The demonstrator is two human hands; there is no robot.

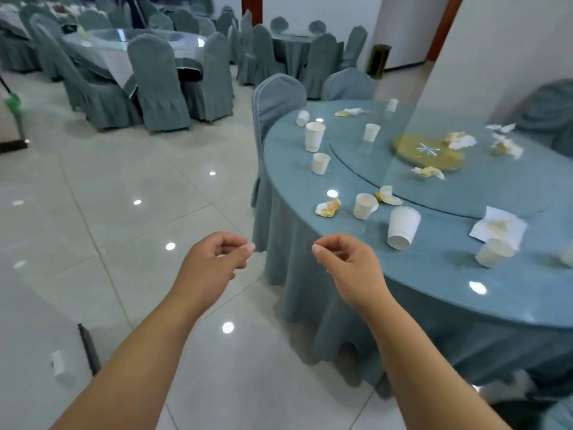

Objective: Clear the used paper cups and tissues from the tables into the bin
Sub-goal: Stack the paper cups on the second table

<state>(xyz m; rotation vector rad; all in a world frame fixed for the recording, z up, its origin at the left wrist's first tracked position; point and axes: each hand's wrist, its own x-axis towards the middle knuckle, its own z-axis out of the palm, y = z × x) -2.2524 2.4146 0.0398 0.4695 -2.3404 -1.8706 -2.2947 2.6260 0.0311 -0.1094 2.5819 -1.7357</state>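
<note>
White paper cups dot the round table [403, 283] on the right. A tall cup [314, 136] and a small cup [321, 163] stand at its far left edge. Nearer, an upright cup [366, 206] stands between two crumpled, stained tissues [328, 207], and a larger cup [402, 227] lies tipped over. More crumpled tissues lie on the glass turntable [465, 193]. A blurred cup [494, 252] sits at the right, with something pale beyond it cut off by the edge. Near the table, the left hand [217, 259] and right hand [344, 262] hang in the air, fingers loosely curled, holding nothing. A dark upright box [379, 60] by the far wall may be the bin; I cannot tell.
</note>
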